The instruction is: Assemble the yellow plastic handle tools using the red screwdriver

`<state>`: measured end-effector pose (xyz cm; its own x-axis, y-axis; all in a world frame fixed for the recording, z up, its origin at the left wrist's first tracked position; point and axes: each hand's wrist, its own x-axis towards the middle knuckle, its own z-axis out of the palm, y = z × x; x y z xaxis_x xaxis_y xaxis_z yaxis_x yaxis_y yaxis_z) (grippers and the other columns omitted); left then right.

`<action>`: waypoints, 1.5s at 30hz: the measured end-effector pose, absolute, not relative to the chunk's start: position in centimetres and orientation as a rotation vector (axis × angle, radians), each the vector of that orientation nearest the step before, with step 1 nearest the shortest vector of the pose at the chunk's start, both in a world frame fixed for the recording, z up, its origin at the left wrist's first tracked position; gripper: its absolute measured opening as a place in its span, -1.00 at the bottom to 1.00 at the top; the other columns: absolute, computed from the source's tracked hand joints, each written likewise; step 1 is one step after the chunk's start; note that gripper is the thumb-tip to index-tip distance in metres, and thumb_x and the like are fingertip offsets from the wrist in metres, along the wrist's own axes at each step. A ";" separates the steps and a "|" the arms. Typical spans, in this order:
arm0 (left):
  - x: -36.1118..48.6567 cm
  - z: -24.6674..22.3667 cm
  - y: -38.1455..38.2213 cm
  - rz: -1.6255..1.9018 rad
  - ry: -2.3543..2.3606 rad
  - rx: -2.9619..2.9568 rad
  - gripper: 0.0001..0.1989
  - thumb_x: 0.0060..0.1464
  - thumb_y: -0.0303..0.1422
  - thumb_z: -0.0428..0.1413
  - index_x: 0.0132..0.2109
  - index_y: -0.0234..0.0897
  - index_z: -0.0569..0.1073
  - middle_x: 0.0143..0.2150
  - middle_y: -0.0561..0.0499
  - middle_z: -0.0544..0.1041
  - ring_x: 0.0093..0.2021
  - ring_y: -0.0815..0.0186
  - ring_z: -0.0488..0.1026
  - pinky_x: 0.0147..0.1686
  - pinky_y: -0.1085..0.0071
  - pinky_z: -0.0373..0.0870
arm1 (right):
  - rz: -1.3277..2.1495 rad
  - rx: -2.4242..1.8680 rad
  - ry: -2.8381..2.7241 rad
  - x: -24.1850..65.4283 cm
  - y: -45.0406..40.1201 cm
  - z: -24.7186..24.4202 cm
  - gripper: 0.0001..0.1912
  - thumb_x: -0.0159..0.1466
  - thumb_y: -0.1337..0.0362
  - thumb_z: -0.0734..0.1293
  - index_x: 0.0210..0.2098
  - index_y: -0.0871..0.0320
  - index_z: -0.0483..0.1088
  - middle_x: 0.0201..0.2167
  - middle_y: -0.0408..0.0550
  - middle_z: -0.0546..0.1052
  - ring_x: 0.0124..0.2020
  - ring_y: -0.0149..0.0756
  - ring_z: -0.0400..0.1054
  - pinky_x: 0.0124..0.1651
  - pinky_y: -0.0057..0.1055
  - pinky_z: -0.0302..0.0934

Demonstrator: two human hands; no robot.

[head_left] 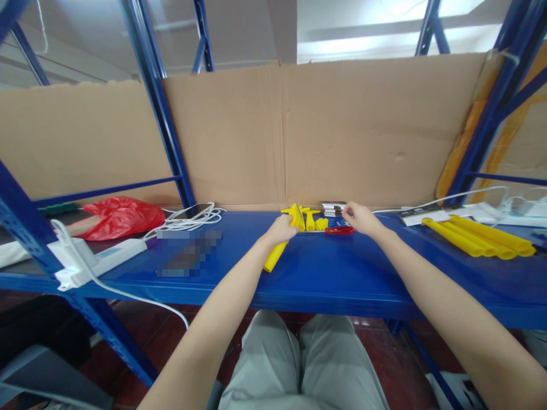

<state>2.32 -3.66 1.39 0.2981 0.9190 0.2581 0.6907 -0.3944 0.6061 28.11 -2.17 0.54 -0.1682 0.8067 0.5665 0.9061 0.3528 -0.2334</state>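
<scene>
My left hand (282, 229) is wrapped round a yellow tube (276, 257), whose lower end slants down toward the shelf's front edge. Beyond its fingers lie small yellow plastic parts (310, 221). Near the cardboard at the back, my right hand (358, 216) has its fingers pressed together beside a stack of small black and silver items (333, 208); what they hold, if anything, is too small to name. A red-handled tool (340, 230) rests just left of and below the right hand.
Several yellow tubes (478, 236) lie at the right of the blue shelf (333, 279). On the left are a white power strip (100, 259), coiled white cable (192, 217) and a red bag (123, 217). Cardboard (342, 131) and blue posts stand behind.
</scene>
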 end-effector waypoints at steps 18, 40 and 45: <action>2.6 1.5 -4.1 0.833 1.352 2.184 -0.82 -0.08 -0.58 0.01 -0.31 -0.42 0.49 -0.43 -0.01 0.54 -0.46 0.35 0.46 -0.44 0.52 0.33 | -0.092 -1.930 -1.945 31.2 0.0 -1.2 -0.86 0.17 0.42 0.19 -0.38 0.19 0.38 -0.37 0.07 0.55 -0.33 -0.24 0.41 -0.31 -0.46 0.16; 2.7 1.6 -4.4 0.828 1.323 2.194 -0.79 -0.09 -0.59 0.02 -0.31 -0.42 0.52 -0.43 -0.01 0.56 -0.45 0.35 0.47 -0.45 0.54 0.33 | -0.220 -2.035 -1.958 30.0 -0.8 -1.1 -0.81 0.20 0.38 0.17 -0.32 0.14 0.41 -0.13 0.06 0.50 -0.06 -0.18 0.37 -0.18 -0.37 0.23; 2.8 1.4 -4.2 0.766 1.399 2.205 -0.80 -0.07 -0.55 0.03 -0.29 -0.46 0.52 -0.41 -0.07 0.56 -0.49 0.33 0.46 -0.47 0.50 0.34 | -0.131 -2.024 -1.946 30.2 -1.0 -0.5 -0.83 0.14 0.40 0.20 -0.37 0.14 0.43 -0.29 0.02 0.56 -0.21 -0.23 0.42 -0.26 -0.44 0.21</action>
